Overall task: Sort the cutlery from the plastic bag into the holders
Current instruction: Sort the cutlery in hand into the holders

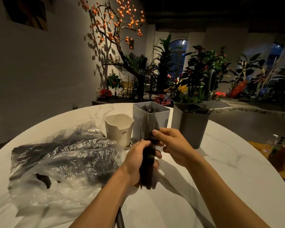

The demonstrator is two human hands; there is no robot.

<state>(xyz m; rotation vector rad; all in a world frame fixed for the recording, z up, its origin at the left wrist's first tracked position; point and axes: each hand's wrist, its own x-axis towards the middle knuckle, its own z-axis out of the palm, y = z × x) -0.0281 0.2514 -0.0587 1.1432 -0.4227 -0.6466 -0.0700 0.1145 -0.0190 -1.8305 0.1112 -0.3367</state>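
The left hand [138, 162] is clenched around a bundle of black cutlery [147, 163], held upright above the table [204, 186]. The right hand [173, 145] reaches in from the right — its fingers [155, 133] pinch one piece near the bundle's top. The plastic bag [61, 162] lies left; three holders [150, 119] stand just behind.

Your two forearms come up from the bottom edge, both bare as far as the view reaches, with no sleeve or cuff. Your left hand [139, 163] and right hand [172, 146] wear no gloves. No ring, watch or band shows on either wrist or on the fingers you can see. Your fingernails look short and plain.
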